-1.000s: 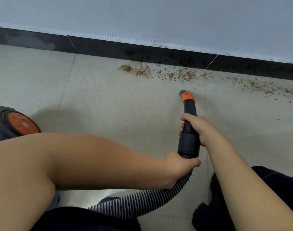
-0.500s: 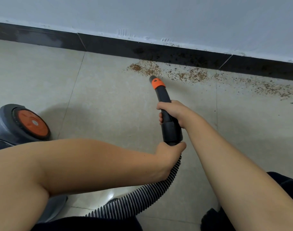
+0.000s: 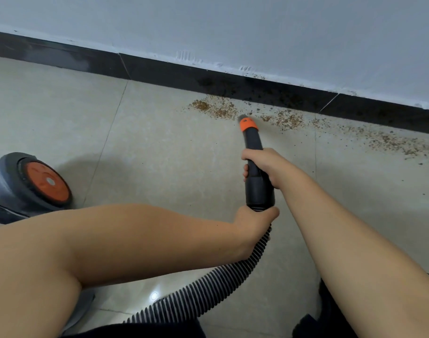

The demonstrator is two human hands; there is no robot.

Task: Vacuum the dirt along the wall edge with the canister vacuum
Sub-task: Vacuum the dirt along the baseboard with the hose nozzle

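Observation:
A black vacuum nozzle point(image 3: 253, 147) with an orange tip points at the floor just in front of the skirting. Its tip touches the brown dirt point(image 3: 216, 109) strewn along the wall edge, which runs on to the right as a thinner trail point(image 3: 384, 140). My right hand point(image 3: 262, 164) grips the middle of the nozzle. My left hand point(image 3: 253, 222) grips the ribbed hose point(image 3: 208, 291) right where it joins the nozzle's wide end. The grey canister vacuum point(image 3: 18, 189) with an orange wheel sits on the floor at the left.
A black skirting board point(image 3: 160, 71) runs under the pale wall point(image 3: 233, 25). The floor is beige tile point(image 3: 147, 147) with thin joints. My dark-clad legs point(image 3: 330, 320) show at the bottom edge.
The nozzle has swung left and forward from the open tile up to the dirt by the skirting. Both hands kept their grips. The view shifted so the canister shows more.

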